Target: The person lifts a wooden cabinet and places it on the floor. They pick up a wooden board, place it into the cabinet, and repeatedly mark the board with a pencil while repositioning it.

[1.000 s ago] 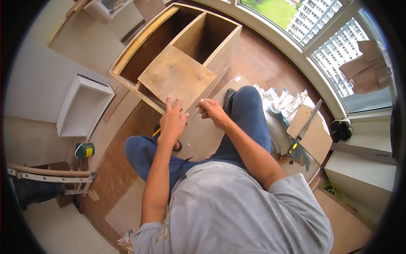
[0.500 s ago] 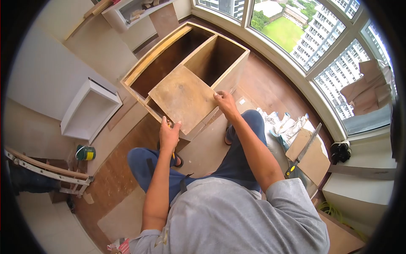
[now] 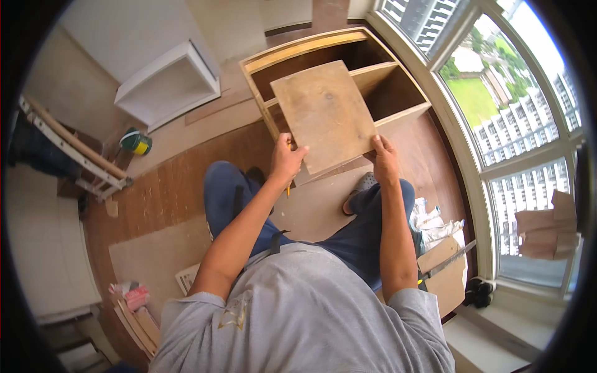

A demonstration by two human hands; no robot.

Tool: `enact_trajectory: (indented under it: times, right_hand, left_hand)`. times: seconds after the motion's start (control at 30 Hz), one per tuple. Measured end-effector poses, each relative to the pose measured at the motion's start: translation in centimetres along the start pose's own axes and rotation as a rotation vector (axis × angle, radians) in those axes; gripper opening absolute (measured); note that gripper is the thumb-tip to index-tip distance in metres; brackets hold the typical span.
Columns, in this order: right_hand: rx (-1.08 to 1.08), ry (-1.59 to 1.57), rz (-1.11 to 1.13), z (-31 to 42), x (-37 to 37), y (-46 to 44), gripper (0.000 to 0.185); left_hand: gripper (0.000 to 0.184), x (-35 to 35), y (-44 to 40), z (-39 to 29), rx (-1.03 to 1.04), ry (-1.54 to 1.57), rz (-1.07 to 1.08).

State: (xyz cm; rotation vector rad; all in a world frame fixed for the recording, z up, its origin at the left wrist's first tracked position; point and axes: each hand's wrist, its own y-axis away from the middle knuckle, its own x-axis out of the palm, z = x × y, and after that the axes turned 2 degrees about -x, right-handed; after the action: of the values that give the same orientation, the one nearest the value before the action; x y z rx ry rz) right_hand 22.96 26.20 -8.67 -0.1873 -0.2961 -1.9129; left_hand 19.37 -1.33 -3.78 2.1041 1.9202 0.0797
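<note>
A square plywood board (image 3: pixel 329 115) with dark smudges is between my two hands, tilted over the near part of an open wooden cabinet box (image 3: pixel 410 110). My left hand (image 3: pixel 288 163) grips its lower left edge, thumb on top. A thin yellow pencil (image 3: pixel 288 189) also sticks out from under that hand. On the right corner, my right hand (image 3: pixel 385 160) pinches the board with the thumb on its face. Part of the box and its inner divider (image 3: pixel 373 68) are hidden under the board.
A handsaw (image 3: pixel 451 258) lies on cardboard (image 3: pixel 443 283) at my right, beside crumpled white sacking (image 3: pixel 435 221). To the left are a white open box (image 3: pixel 171 90), a green bucket (image 3: pixel 135 142) and a ladder (image 3: pixel 74 149). Tall windows (image 3: pixel 472 137) line the right side.
My view has turned, so the room appears rotated and the box sits further right. The board has turned relative to the box and now covers part of the divider. Both hands keep hold.
</note>
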Motion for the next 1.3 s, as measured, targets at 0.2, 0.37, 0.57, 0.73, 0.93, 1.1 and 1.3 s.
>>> enact_trajectory:
  times: [0.2, 0.37, 0.57, 0.73, 0.93, 1.1, 1.3]
  right_hand:
    - [0.071, 0.092, 0.003, 1.5, 1.2, -0.4, 0.040]
    - [0.145, 0.054, 0.001, -1.3, 1.6, -0.2, 0.040]
    - [0.107, 0.125, -0.004, -0.5, 3.6, -0.2, 0.038]
    - [0.083, 0.176, 0.090, 1.2, 4.1, -2.4, 0.033]
    - [0.128, 0.107, 0.194, 2.9, 5.9, -7.1, 0.027]
    - [0.127, 0.107, 0.126, 3.2, 10.4, -11.9, 0.032]
    - [0.180, 0.125, 0.100, 1.2, 14.6, -18.1, 0.035]
  left_hand:
    - [0.047, -0.5, -1.0, 2.5, 0.127, -0.164, -0.124]
    - [0.048, -1.5, -0.2, 3.7, 0.159, -0.268, -0.204]
    - [0.052, -2.2, -1.6, 6.0, 0.236, -0.340, -0.287]
    - [0.046, -2.3, -2.7, 4.1, 0.258, -0.298, -0.344]
    - [0.031, -4.5, -8.2, 0.3, 0.130, -0.142, -0.106]
    - [0.025, -5.7, -14.3, -1.7, 0.198, -0.058, -0.232]
    - [0.029, -8.0, -20.5, -0.5, 0.172, -0.175, -0.306]
